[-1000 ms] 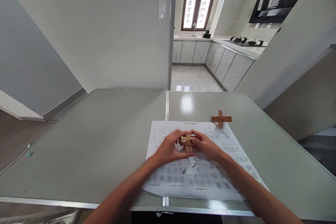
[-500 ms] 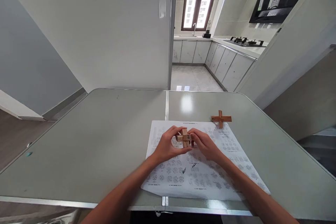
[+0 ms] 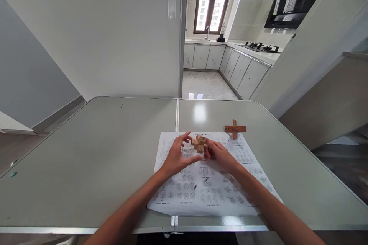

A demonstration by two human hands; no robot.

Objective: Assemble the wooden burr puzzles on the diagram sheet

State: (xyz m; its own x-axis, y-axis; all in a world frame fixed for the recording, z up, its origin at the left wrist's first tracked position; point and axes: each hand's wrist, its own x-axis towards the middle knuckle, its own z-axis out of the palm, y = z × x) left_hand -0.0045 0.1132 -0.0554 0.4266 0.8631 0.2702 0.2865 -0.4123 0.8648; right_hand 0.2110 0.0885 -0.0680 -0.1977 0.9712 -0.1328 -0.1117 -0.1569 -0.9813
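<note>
Pinching block puzzle point(image 3: 199, 144) in right hand point(image 3: 220, 155), left hand point(image 3: 176, 157) spread, cross point(image 3: 235, 128) overlapping printed sheet point(image 3: 198, 208)

left grip point(image 3: 174, 159) spread — right grip point(image 3: 220, 154) curled (pinching)

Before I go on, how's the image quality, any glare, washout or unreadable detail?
Head view: bright glare on the table beyond the printed sheet, another patch at the near edge; head view: window panes nearly washed out; head view: the wooden block assembly at the right hand shows its outline, but the sheet's small print is illegible.
</note>
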